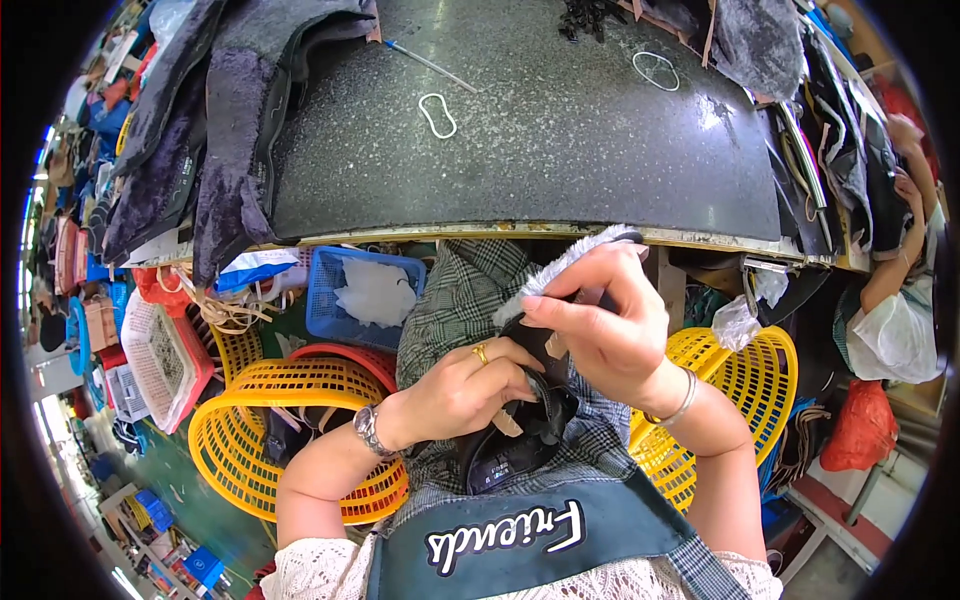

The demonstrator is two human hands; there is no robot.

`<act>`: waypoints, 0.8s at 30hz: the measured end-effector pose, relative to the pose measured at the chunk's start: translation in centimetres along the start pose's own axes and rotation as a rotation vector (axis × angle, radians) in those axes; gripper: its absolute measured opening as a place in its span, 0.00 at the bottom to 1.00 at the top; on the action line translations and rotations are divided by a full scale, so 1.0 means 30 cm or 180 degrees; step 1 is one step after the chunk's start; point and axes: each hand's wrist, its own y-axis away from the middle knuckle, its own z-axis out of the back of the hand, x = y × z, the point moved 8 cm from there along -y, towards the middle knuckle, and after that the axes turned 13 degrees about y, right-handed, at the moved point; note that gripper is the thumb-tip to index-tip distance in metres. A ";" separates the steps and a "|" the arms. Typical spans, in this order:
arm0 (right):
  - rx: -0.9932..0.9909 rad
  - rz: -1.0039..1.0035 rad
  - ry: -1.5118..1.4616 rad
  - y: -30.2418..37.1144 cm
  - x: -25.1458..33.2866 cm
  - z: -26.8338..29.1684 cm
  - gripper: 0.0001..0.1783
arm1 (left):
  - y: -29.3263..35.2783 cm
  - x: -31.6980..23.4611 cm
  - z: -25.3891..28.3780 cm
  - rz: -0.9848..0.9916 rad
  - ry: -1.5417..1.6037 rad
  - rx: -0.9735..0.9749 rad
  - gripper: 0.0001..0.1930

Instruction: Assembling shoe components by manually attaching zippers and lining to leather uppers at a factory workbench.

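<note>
Over my lap, both hands hold a black fleece-lined piece (500, 465) that looks like a boot upper. Its pale grey fleece edge (545, 280) stands up toward the table edge. My right hand (615, 325) is closed on the upper end, thumb and fingers pinching near the fleece. Lower and to the left, my left hand (460, 397) has its fingers closed around a fold of the same piece. Small tan tabs (507, 425) show beside my left fingertips. My palms hide part of the piece.
A dark speckled table (520, 150) lies ahead, bearing a pen (430, 66), white loops (437, 116) and dark plush-lined pieces (235, 130). Yellow baskets (230, 440) stand on both sides; a blue basket (320, 300) sits under the table edge. Another person's arm (905, 220) is at far right.
</note>
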 end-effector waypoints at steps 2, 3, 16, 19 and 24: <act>-0.0002 0.0274 0.0172 0.005 0.024 -0.015 0.13 | 0.010 0.013 -0.001 0.0070 -0.0001 -0.0098 0.08; -0.0004 0.0270 0.0156 0.009 0.033 -0.022 0.13 | 0.018 0.021 0.007 0.0142 -0.0008 -0.0200 0.08; 0.0427 -0.0918 0.1131 0.001 -0.013 -0.010 0.15 | 0.028 0.009 0.005 0.0130 -0.0267 -0.0196 0.09; 0.0433 -0.1096 0.0611 0.027 -0.035 -0.040 0.15 | 0.021 -0.003 0.001 0.0054 -0.0368 -0.0134 0.10; 0.0476 -0.1018 0.0305 0.009 -0.031 -0.046 0.14 | 0.015 -0.011 -0.013 -0.0029 -0.0368 -0.0011 0.10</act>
